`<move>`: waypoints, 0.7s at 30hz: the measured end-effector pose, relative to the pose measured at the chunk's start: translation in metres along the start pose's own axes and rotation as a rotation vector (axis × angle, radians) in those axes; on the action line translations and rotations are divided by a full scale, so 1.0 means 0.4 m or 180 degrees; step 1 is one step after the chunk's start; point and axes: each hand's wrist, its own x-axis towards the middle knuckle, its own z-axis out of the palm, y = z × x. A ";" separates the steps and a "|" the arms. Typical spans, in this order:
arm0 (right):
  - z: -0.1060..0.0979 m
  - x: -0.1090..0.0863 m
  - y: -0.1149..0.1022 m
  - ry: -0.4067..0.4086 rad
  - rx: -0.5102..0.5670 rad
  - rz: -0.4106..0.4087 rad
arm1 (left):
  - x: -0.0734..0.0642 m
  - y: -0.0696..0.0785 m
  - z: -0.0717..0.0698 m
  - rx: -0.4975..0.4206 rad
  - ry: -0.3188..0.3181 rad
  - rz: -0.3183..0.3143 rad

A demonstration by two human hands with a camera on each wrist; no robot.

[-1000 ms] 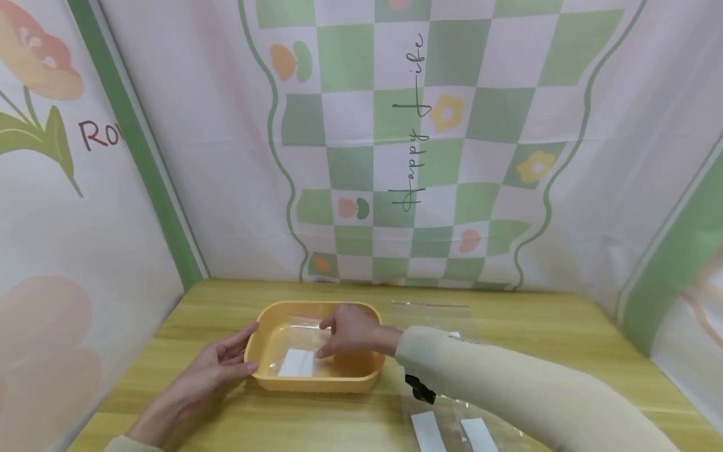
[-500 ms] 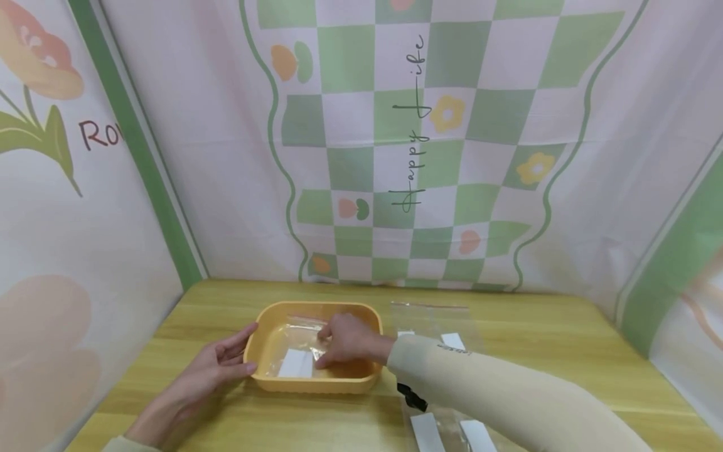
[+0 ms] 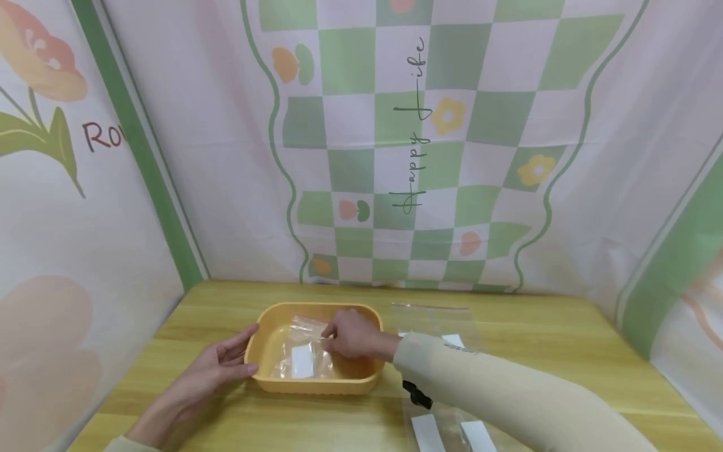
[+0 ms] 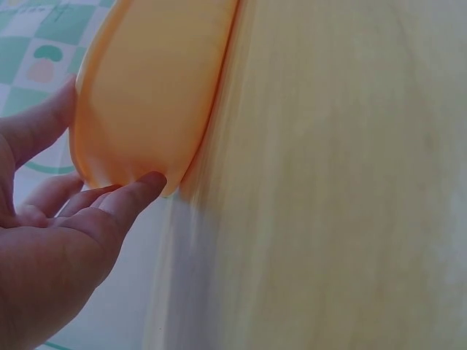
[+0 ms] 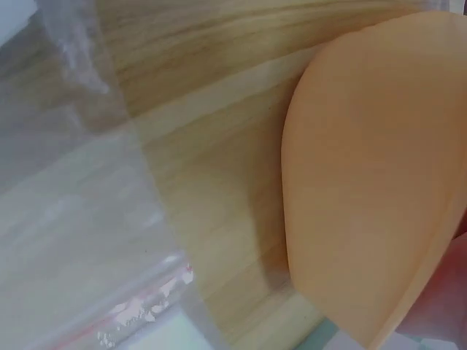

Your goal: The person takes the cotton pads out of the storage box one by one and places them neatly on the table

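head view, rounded orange tray (image 3: 265,376), crinkly clear bag (image 3: 305,358)

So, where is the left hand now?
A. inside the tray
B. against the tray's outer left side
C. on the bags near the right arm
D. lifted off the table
B: the left hand lies with straight fingers against the outer left wall of the tray, on the table.

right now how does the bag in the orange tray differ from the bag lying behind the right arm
The bag in the tray lies inside the orange tray, crumpled, with the right hand pinching its edge; the bag behind the arm lies flat on the table, untouched. The first shows one white slip, the second is partly hidden by the sleeve. Both are clear plastic.
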 end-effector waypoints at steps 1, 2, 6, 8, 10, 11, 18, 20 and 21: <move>-0.002 -0.001 0.002 0.0018 0.0037 -0.0033 | 0.000 0.000 0.000 -0.0007 -0.0001 -0.0006; -0.003 -0.002 0.004 0.0036 0.0090 -0.0054 | 0.001 0.000 0.001 -0.0005 0.0006 -0.0019; -0.004 -0.005 0.015 0.0141 0.0338 -0.0131 | 0.002 0.000 0.001 -0.0024 0.0027 -0.0058; -0.003 -0.004 0.018 0.0188 0.0537 -0.0091 | 0.002 0.000 0.000 -0.0012 0.0030 -0.0064; -0.002 -0.002 0.019 0.0221 0.0766 -0.0060 | 0.003 0.001 0.000 -0.0001 0.0034 -0.0071; -0.002 -0.001 0.019 0.0229 0.0921 -0.0050 | 0.003 0.001 0.000 0.0007 0.0038 -0.0076; -0.001 0.010 0.003 -0.0227 0.2363 0.0201 | 0.002 0.008 0.003 0.0041 0.0083 -0.0119; 0.002 0.011 0.000 -0.0370 0.2601 0.0257 | 0.002 0.008 0.004 0.0078 0.0097 -0.0117; 0.005 0.012 -0.001 -0.0426 0.2676 0.0282 | 0.002 0.008 0.004 0.0084 0.0103 -0.0126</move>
